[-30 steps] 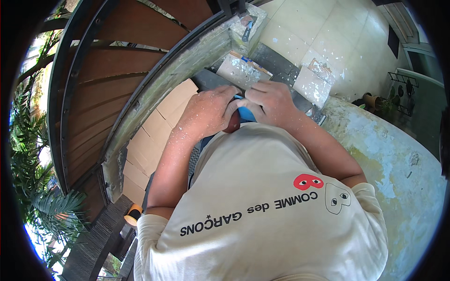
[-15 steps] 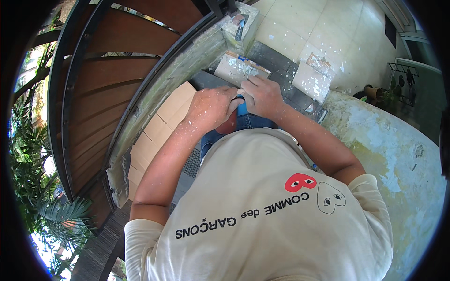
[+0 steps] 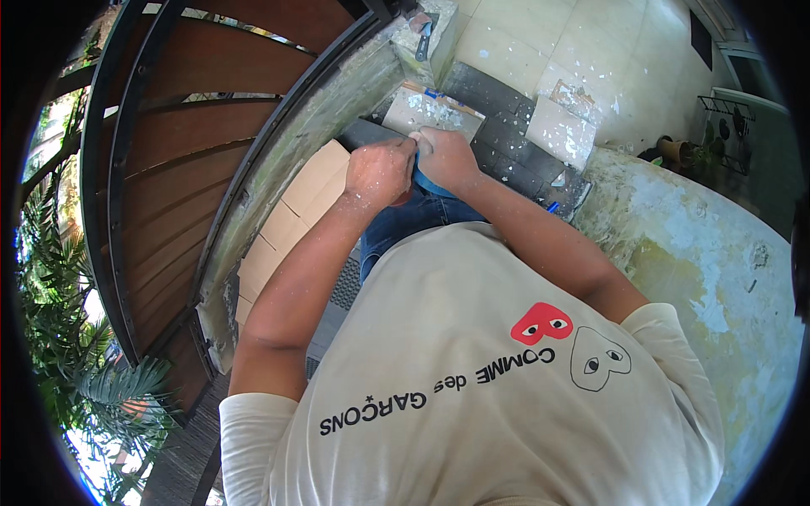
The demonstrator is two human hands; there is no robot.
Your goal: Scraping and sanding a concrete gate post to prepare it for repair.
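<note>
Dark grey tiles (image 3: 506,126) flecked with pale chips stretch beyond the person's hands, beside paler floor tiles (image 3: 515,51). Between the hands, above the lap, is a thin, flexible-looking blue sheet (image 3: 433,186), mostly hidden by them. Fingers of the left hand (image 3: 379,174) and right hand (image 3: 448,162) are curled tight, knuckles together, grasping its upper part; the exact grip is partly covered. Below are blue jeans (image 3: 405,223) and a cream T-shirt (image 3: 472,422). Brown cardboard (image 3: 295,202) lies left of the hands, along a low, worn wall (image 3: 278,156). Just ahead rests a chip-strewn light board (image 3: 432,115), with another board (image 3: 561,135) farther right. Past them, a scraper (image 3: 423,42) lies on a concrete ledge. Slatted brown fencing (image 3: 202,126) borders the left; a peeling, curved surface (image 3: 692,244) fills the right.
</note>
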